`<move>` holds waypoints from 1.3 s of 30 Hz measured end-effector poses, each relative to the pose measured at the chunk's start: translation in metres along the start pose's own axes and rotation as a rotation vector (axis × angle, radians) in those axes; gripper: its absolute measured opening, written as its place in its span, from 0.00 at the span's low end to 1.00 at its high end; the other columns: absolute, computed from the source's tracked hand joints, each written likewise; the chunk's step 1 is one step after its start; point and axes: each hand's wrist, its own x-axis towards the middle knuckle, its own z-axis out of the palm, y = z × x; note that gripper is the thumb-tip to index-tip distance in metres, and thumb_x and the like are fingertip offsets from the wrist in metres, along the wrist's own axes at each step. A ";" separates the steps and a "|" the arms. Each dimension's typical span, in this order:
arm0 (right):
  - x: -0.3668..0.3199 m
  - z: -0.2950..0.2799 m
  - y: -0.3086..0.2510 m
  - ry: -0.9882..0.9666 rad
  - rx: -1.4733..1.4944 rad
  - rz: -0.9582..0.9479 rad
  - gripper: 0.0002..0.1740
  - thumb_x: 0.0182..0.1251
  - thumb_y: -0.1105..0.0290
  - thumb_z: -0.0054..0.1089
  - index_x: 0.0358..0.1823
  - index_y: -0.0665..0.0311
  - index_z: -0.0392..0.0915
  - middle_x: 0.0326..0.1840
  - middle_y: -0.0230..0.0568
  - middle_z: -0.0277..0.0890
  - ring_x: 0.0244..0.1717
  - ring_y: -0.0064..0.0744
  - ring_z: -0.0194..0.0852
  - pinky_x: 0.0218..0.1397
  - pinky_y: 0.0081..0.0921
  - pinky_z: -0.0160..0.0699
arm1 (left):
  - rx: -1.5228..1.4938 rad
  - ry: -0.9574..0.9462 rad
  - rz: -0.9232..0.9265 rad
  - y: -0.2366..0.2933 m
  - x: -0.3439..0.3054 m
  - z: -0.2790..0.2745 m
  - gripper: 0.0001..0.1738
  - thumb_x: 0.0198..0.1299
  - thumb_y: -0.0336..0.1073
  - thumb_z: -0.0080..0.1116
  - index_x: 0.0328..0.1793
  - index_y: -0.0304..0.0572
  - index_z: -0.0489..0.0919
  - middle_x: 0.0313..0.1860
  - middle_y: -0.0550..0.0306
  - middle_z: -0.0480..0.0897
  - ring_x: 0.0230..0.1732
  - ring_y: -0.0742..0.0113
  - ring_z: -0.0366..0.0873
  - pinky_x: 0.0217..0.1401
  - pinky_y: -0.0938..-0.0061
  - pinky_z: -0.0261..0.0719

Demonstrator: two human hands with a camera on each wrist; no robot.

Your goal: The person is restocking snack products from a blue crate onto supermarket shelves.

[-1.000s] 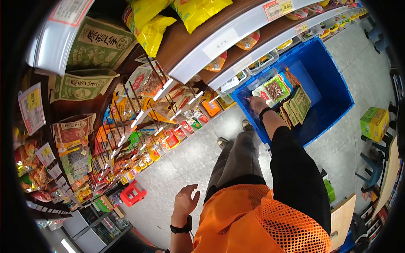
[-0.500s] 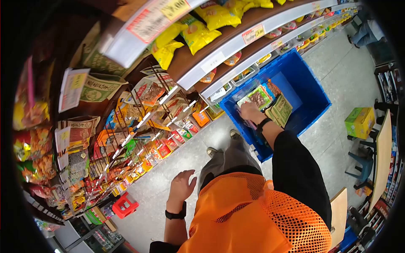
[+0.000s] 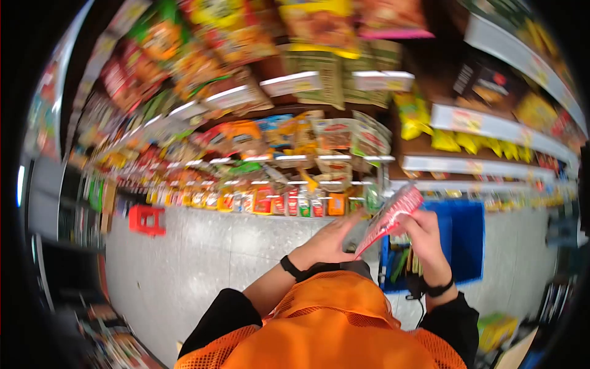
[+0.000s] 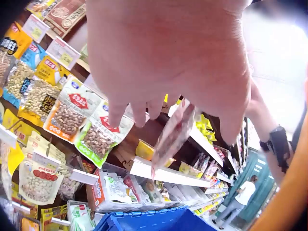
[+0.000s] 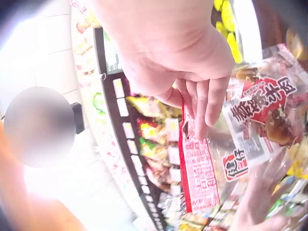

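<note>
My right hand (image 3: 424, 237) pinches a snack bag (image 3: 390, 216) by its edge, in front of my body. The right wrist view shows this bag as clear plastic with a red label, dark characters and brown pieces inside, its pink-and-red printed strip (image 5: 199, 173) beside the fingers. My left hand (image 3: 326, 243) is raised close to the bag's other side, fingers spread and extended. Seen from the left wrist, its fingers hang in front of the bag (image 4: 175, 132). Below the right hand stands a blue crate (image 3: 464, 237) with several packs (image 3: 402, 264) in it.
Shelves of bagged snacks (image 3: 239, 138) curve across the front, with white price-tag rails (image 3: 467, 118) sticking out. A red plastic stool (image 3: 146, 220) stands on the floor at left, a yellow-green box (image 3: 496, 331) at lower right. A person (image 4: 240, 197) is farther down the aisle.
My right hand has come up out of the blue crate with the snack bag. The left hand has risen towards it, and the head view has turned to face the shelves.
</note>
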 end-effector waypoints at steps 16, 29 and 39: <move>0.051 0.367 -0.050 -0.688 0.200 -0.087 0.17 0.80 0.69 0.53 0.61 0.73 0.79 0.59 0.47 0.84 0.46 0.32 0.88 0.45 0.24 0.85 | -0.533 1.005 -0.141 -0.069 -0.277 -0.138 0.21 0.60 0.24 0.69 0.61 0.33 0.80 0.56 0.52 0.85 0.44 0.70 0.86 0.42 0.75 0.86; 0.082 0.556 0.005 -0.805 0.028 -0.161 0.27 0.73 0.71 0.63 0.70 0.72 0.70 0.55 0.42 0.81 0.49 0.25 0.80 0.51 0.24 0.81 | -1.057 1.024 -0.185 -0.074 -0.508 -0.300 0.40 0.54 0.22 0.74 0.74 0.33 0.67 0.66 0.54 0.77 0.65 0.65 0.76 0.68 0.65 0.77; 0.113 0.615 -0.007 -0.908 0.208 -0.030 0.28 0.67 0.85 0.61 0.69 0.75 0.69 0.55 0.42 0.82 0.52 0.26 0.82 0.55 0.23 0.81 | -0.973 0.954 -0.048 -0.100 -0.524 -0.378 0.36 0.66 0.36 0.69 0.75 0.30 0.65 0.64 0.53 0.79 0.63 0.66 0.78 0.67 0.67 0.78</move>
